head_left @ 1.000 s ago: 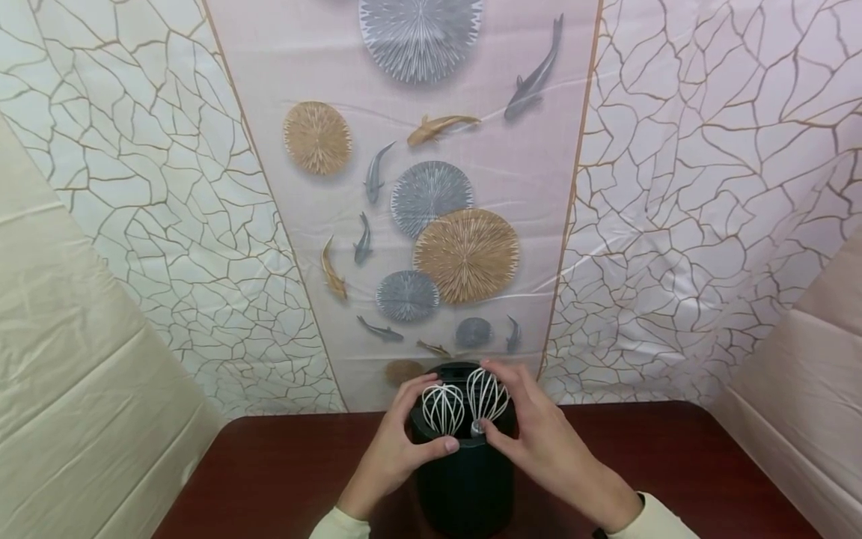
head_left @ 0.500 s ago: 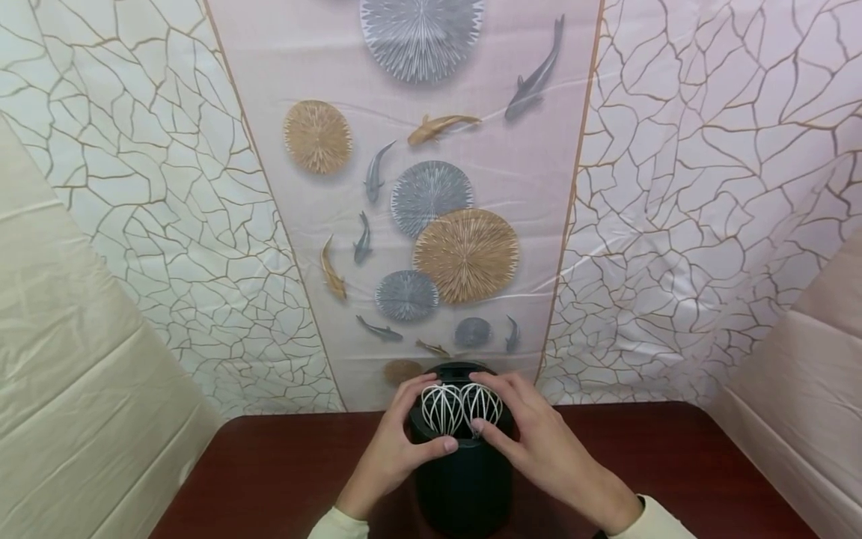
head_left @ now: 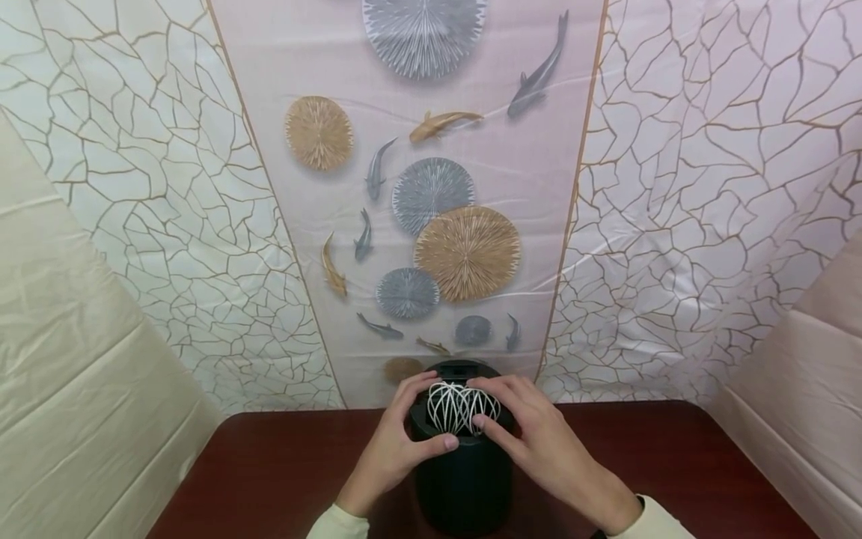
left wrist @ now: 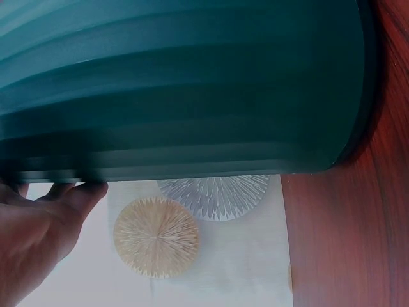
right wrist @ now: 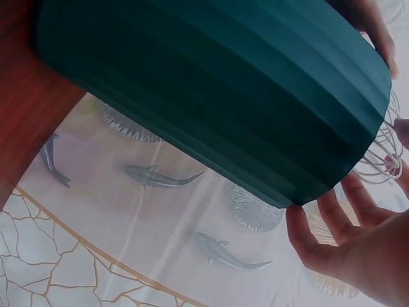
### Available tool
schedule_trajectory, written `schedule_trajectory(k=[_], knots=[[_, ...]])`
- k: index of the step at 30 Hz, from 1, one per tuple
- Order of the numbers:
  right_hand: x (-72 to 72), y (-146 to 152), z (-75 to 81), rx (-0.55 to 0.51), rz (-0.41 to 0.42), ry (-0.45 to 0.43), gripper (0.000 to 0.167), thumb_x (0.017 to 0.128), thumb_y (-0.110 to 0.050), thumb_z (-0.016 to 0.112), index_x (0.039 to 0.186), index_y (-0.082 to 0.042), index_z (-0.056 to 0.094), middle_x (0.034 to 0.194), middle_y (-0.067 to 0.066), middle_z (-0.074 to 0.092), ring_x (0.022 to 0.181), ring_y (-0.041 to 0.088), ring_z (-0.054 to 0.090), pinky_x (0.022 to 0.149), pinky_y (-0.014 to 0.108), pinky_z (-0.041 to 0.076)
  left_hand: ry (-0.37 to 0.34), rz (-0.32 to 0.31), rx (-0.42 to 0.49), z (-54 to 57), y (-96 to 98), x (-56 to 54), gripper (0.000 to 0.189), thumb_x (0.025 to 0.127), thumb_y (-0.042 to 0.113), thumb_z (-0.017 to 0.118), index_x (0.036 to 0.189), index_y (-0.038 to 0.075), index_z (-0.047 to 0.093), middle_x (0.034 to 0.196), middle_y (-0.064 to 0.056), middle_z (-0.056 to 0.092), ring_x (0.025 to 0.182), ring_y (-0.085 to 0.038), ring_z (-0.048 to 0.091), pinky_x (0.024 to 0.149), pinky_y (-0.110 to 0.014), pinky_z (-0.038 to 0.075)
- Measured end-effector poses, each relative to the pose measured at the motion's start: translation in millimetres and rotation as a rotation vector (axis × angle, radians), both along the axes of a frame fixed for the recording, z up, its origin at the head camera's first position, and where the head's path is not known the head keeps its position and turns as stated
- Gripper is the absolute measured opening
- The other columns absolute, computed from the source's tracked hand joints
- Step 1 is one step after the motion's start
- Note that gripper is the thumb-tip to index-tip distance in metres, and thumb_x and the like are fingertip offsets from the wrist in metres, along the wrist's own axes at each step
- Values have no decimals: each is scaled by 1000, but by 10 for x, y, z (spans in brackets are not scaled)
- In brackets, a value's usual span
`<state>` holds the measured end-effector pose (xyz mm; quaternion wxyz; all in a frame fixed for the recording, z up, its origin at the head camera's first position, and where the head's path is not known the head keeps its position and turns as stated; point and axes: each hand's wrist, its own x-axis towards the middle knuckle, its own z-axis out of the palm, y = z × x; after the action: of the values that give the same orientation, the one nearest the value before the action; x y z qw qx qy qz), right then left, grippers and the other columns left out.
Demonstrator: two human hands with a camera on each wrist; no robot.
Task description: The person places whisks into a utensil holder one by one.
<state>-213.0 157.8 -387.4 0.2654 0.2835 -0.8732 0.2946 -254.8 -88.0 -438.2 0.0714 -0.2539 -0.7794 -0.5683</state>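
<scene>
A dark green ribbed container (head_left: 462, 486) stands upright on the table, its lower body filling much of both wrist views. Two whisks, the left whisk (head_left: 444, 410) and the right whisk (head_left: 486, 408), stick up from its dark mouth, wire loops overlapping; their handles are hidden inside. My left hand (head_left: 390, 448) holds the container's left rim, thumb at the front and fingers around the far side. My right hand (head_left: 548, 442) has thumb and fingertips at the right whisk's wires. In the right wrist view, other fingers of that hand touch the container's rim.
The dark red wooden table (head_left: 283, 471) extends to both sides of the container. Behind it hangs a printed cloth (head_left: 465, 150) with fish and round motifs. Beige padded panels (head_left: 74, 359) slope in at left and right.
The right whisk has sunk lower into the container and shifted left against the other whisk, the right hand following it down slightly. The left hand has stayed almost still at the rim.
</scene>
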Motion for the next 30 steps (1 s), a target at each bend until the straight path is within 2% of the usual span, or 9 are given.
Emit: schedule_trajectory(k=[5, 12, 16, 19, 24, 28, 30], knots=[[-3, -27, -2, 11, -27, -17, 50, 97, -35, 78, 145, -31, 60, 129, -10, 64, 116, 10, 56, 93, 47, 58, -3, -4, 2, -14, -5, -18, 79, 84, 33, 90, 153, 27, 53, 160, 15, 43, 147, -16, 39, 121, -58, 28], [-26, -60, -16, 31, -39, -28, 58, 99, -38, 75, 152, -32, 55, 128, -7, 66, 116, 12, 56, 94, 48, 56, -27, -11, 11, -12, 1, -54, 76, 85, 33, 90, 152, 28, 54, 160, 14, 41, 146, -18, 39, 119, -58, 31], [-30, -49, -53, 37, -49, -33, 68, 99, -38, 75, 160, -37, 45, 129, -3, 65, 120, 17, 56, 97, 53, 54, -29, -12, -29, -6, 11, -91, 75, 87, 36, 88, 152, 31, 53, 161, 16, 38, 149, -18, 36, 119, -60, 30], [-17, -29, -110, 8, -60, -48, 77, 98, -38, 77, 164, -34, 37, 138, 3, 60, 126, 23, 55, 99, 57, 53, -16, 0, -92, -2, 9, -98, 74, 87, 41, 86, 153, 32, 52, 165, 15, 35, 153, -20, 32, 120, -63, 29], [3, 24, -209, -93, -80, -122, 88, 96, -39, 80, 166, -27, 30, 154, 9, 47, 139, 33, 50, 103, 63, 50, 33, 80, -175, 34, -7, -25, 82, 85, 52, 85, 156, 34, 48, 172, 2, 27, 156, -30, 28, 117, -69, 30], [32, 44, -269, -167, -94, -253, 85, 97, -43, 77, 165, -29, 28, 160, 11, 41, 145, 39, 46, 106, 69, 45, 70, 152, -180, 57, -33, 89, 86, 84, 55, 85, 158, 33, 46, 172, 2, 28, 156, -31, 29, 117, -70, 32], [60, 65, -298, -192, -102, -289, 81, 99, -44, 75, 165, -29, 29, 162, 10, 40, 147, 40, 43, 108, 70, 42, 85, 181, -176, 55, -47, 154, 84, 85, 56, 84, 158, 33, 47, 171, 3, 29, 155, -31, 32, 116, -69, 34]])
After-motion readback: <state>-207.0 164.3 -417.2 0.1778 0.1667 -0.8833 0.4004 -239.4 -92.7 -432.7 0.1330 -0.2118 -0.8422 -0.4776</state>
